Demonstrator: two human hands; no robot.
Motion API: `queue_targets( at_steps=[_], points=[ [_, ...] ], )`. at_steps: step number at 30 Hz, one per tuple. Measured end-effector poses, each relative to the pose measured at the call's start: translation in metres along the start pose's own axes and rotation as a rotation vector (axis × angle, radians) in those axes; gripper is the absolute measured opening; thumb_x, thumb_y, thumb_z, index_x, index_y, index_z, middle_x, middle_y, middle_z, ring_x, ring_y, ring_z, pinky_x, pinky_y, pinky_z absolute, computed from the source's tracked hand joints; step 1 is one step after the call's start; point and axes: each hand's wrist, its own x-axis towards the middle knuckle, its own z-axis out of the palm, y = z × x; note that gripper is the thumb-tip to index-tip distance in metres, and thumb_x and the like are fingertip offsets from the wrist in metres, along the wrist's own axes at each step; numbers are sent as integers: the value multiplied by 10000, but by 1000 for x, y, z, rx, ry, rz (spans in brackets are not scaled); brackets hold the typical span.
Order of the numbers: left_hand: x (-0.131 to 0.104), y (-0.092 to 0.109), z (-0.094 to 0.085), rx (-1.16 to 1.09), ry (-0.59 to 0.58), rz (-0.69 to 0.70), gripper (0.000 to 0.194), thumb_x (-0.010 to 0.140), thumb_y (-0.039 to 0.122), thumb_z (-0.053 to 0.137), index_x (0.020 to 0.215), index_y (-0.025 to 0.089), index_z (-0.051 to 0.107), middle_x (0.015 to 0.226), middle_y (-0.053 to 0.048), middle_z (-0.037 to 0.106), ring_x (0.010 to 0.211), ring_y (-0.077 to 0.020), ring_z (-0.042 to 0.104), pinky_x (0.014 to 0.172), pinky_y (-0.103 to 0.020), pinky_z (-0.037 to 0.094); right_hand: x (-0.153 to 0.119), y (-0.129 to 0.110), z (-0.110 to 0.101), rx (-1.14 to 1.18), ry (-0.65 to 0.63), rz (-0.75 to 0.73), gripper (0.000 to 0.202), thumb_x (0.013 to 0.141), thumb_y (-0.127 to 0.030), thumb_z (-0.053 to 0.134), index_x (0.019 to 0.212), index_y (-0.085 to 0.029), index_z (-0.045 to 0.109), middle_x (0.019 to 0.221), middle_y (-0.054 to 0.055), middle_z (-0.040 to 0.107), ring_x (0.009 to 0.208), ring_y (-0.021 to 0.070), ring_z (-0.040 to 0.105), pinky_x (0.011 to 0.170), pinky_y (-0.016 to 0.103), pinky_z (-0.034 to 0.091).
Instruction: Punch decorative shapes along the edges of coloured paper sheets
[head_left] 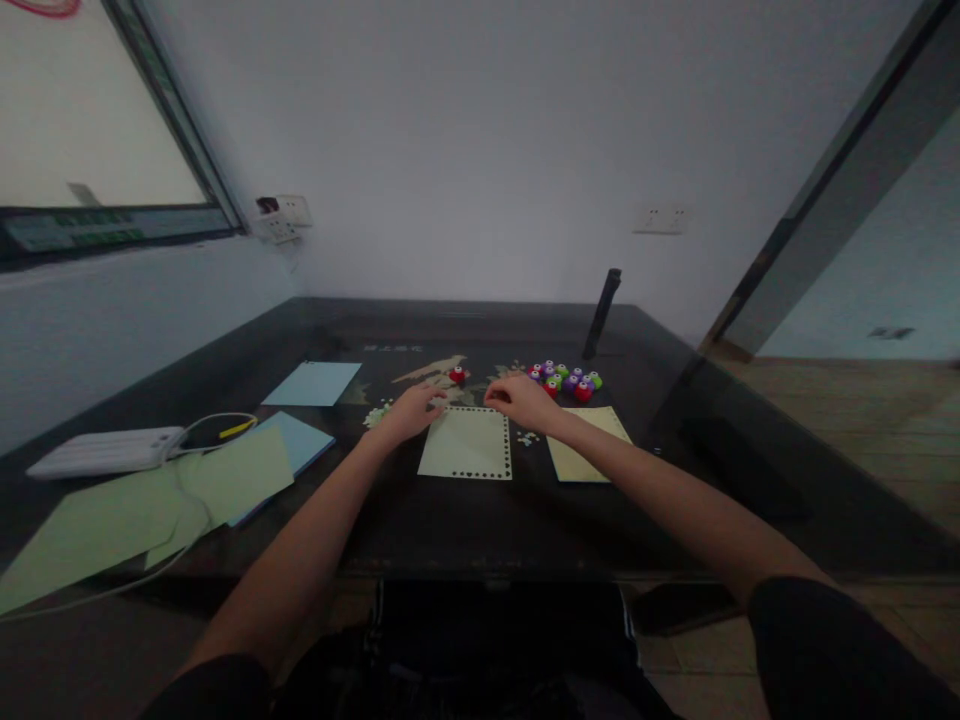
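Observation:
A pale sheet [466, 445] lies on the dark table, with small dark shapes punched or marked along its top, right and part of its bottom edge. My left hand [416, 408] rests near its top left corner, fingers apart and holding nothing visible. Above the sheet's top right corner, my right hand [517, 395] has its fingertips pinched; what they hold, if anything, is too small to make out. A red punch-like piece [457, 375] stands behind the sheet. Tiny pale bits [527, 438] lie right of the sheet, and a pale pile [377, 413] sits beside my left hand.
Several red, purple and green pieces [574, 380] cluster behind a yellowish pad [589, 450]. A black upright object [602, 315] stands at the back right. On the left are blue sheets [315, 383], green sheets [232, 475] and a white device [109, 452] with a cable.

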Motion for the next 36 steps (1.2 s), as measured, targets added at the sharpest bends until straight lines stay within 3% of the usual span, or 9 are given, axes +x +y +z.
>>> queue_targets(
  at_steps=[3,7,9,14,22,30,36],
  points=[
    [0,0,5,6,-14,-5,237,808,217,534,1015,170,641,1085,-110,629,1046,-223,575,956,-359,413,43,0,22,-111,0,56,206,849,-203,526,1008,-195,657,992,75,672,905,208,600,793,314,421],
    [-1,0,9,13,-37,-36,291,812,261,554,1079,164,619,1116,-119,609,1062,-230,565,961,-373,411,82,1,52,-154,47,112,390,889,-186,458,1276,-142,488,1243,158,534,1119,242,508,891,340,402],
    [-2,1,9,26,-55,-49,319,805,295,574,1095,165,611,1116,-118,608,1069,-239,557,962,-383,407,93,2,65,-168,44,139,410,911,-184,417,1319,-154,450,1279,166,496,1154,249,480,910,357,397],
    [-2,4,6,29,-85,-41,381,751,330,646,1085,149,617,1133,-136,598,1094,-260,536,977,-386,388,101,5,83,-206,-18,144,376,923,-175,382,1267,-226,526,1264,122,511,1147,251,468,924,383,396],
    [1,-4,2,-58,-136,-77,431,650,315,726,1046,168,643,988,-94,625,903,-222,596,835,-326,454,90,18,69,-263,-65,164,396,901,-104,344,1210,-180,580,1245,158,498,1117,257,506,902,365,407],
    [0,-2,-2,-38,-158,-88,428,634,334,733,1024,174,655,932,-84,630,877,-222,593,793,-314,455,84,32,50,-275,-127,165,285,853,-137,498,1086,-199,650,1139,131,596,1032,261,592,839,341,438],
    [-1,-3,-1,-55,-145,-100,439,609,331,739,1006,172,637,1006,-89,601,903,-222,590,794,-305,456,77,43,49,-231,-53,211,243,789,-235,651,1028,-191,651,1144,126,597,997,259,607,827,334,438]
  ],
)
